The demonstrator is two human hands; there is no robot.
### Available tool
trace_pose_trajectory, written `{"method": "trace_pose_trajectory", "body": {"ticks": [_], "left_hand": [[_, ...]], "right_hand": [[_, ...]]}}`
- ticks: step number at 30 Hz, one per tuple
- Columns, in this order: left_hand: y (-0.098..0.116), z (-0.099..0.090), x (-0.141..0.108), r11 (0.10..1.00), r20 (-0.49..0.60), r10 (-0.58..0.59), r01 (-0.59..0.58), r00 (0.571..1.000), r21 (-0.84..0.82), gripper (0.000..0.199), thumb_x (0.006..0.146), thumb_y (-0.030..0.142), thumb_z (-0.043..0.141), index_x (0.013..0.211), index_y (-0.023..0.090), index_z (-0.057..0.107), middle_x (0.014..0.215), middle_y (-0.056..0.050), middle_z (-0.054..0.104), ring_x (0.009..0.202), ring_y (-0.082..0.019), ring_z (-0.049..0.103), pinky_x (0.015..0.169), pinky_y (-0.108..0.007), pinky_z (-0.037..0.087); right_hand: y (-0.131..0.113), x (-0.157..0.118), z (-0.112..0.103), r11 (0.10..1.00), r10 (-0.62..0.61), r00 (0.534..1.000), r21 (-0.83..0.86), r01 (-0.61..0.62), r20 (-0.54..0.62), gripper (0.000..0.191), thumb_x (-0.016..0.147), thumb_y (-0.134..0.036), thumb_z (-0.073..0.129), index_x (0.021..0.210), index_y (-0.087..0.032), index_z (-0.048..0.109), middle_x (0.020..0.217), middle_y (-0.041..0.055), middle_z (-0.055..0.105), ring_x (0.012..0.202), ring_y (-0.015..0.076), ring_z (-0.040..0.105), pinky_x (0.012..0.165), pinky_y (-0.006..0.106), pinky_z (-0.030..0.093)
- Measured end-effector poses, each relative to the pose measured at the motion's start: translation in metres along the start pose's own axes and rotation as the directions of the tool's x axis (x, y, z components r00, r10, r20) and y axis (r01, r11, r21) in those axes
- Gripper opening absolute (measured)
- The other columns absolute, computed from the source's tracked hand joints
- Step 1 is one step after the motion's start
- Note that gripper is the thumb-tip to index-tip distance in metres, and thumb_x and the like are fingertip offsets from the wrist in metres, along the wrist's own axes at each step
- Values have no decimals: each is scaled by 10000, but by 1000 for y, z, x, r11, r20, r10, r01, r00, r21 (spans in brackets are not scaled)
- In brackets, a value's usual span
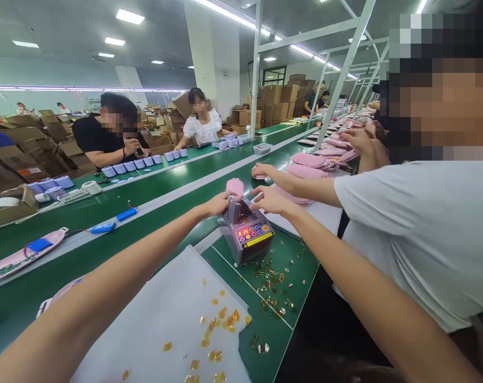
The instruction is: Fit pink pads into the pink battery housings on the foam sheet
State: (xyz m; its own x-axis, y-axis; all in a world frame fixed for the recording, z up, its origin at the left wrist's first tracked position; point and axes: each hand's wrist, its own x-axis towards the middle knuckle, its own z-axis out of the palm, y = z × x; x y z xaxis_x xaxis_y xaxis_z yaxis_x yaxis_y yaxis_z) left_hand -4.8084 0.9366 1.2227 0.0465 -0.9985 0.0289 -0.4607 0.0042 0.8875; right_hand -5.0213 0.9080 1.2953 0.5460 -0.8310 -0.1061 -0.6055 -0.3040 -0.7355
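A grey tape dispenser [251,231] with a red lit display and coloured buttons stands on the green bench. At its back left is my left hand [218,204], its fingers closed at the lower edge of a rounded pink plastic piece [235,186]. Part of those fingers is hidden by the dispenser. My right hand [275,202] is over the right side of the dispenser, thumb and fingers apart, and no object shows between them. Small amber tape pieces [216,324] lie on a white sheet [146,330] in front; more tape scraps [271,279] litter the bench.
A co-worker in a white shirt [417,234] sits close on the right, a hand [265,171] near pink shells [309,170]. Blue battery packs [126,214] and an opened pink shell [26,255] lie left. Across the belt, two people work by lilac parts [132,166].
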Motion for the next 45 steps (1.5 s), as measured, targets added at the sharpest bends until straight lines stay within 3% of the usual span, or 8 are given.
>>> {"method": "trace_pose_trajectory", "body": {"ticks": [4, 7, 11, 14, 21, 27, 40, 45], "left_hand": [[2, 1, -2, 999, 16, -17, 18, 1000, -42, 639, 721, 637, 662, 1164, 181, 595, 992, -72, 688, 905, -274, 642, 830, -393, 516], [2, 4, -2, 998, 27, -22, 24, 999, -60, 589, 759, 631, 642, 1140, 187, 573, 941, -53, 689, 878, -254, 651, 827, -392, 523], [-1, 8, -2, 998, 12, -29, 30, 1000, -53, 518, 791, 569, 648, 1133, 193, 546, 936, -40, 687, 905, -246, 654, 851, -397, 525], [-1, 9, -5, 999, -26, -25, 24, 999, -29, 516, 793, 574, 646, 1134, 199, 551, 1021, -59, 685, 993, -272, 635, 917, -418, 502], [5, 12, -10, 999, -43, -13, 12, 999, -38, 539, 810, 588, 621, 1163, 185, 555, 1021, -60, 698, 999, -285, 643, 888, -383, 514], [10, 12, -13, 998, -64, -5, 1, 998, -59, 541, 790, 580, 639, 1154, 184, 582, 1071, -70, 691, 1031, -289, 630, 907, -382, 506], [18, 5, -17, 991, -6, -31, 30, 999, -134, 718, 838, 747, 407, 1214, 171, 611, 1175, -125, 676, 1089, -334, 617, 952, -446, 488], [19, 0, -37, 963, -117, 267, -269, 957, -3, 715, 903, 703, 288, 1431, 255, 466, 1493, -71, 458, 1364, -298, 422, 1146, -416, 336]], "right_hand": [[-1, 4, 10, 998, -51, 992, -28, 48, -118, 658, 503, -116, 846, 1114, -188, 613, 1101, 90, 673, 1009, 260, 628, 818, 315, 489], [2, 10, 22, 997, 47, 993, 69, -40, -105, 824, 368, -77, 861, 1144, -183, 607, 1010, 83, 693, 972, 285, 640, 770, 312, 486], [11, 8, 35, 962, 166, 986, 215, -168, 24, 614, 473, -58, 769, 1062, -155, 626, 749, 48, 690, 716, 242, 657, 624, 308, 488], [21, -9, 32, 913, 173, 981, 358, -194, 91, 567, 584, -137, 720, 1136, -150, 594, 776, 50, 705, 717, 225, 670, 620, 306, 510], [65, -53, 38, 638, 67, 997, 770, -11, -42, 653, 518, -242, 798, 1129, -190, 573, 972, 43, 730, 894, 187, 680, 814, 292, 528], [75, -55, 58, 563, 34, 979, 813, 146, -199, 717, 475, -384, 860, 1089, -181, 549, 975, 93, 738, 862, 221, 694, 828, 366, 543], [72, -60, 62, 573, 81, 980, 813, 104, -183, 610, 513, -393, 764, 1058, -190, 581, 1105, 84, 701, 1024, 238, 654, 873, 340, 517], [67, -61, 62, 548, 107, 978, 832, 93, -179, 577, 501, -364, 762, 1021, -194, 579, 1092, 84, 701, 1029, 244, 649, 873, 339, 513]]}}
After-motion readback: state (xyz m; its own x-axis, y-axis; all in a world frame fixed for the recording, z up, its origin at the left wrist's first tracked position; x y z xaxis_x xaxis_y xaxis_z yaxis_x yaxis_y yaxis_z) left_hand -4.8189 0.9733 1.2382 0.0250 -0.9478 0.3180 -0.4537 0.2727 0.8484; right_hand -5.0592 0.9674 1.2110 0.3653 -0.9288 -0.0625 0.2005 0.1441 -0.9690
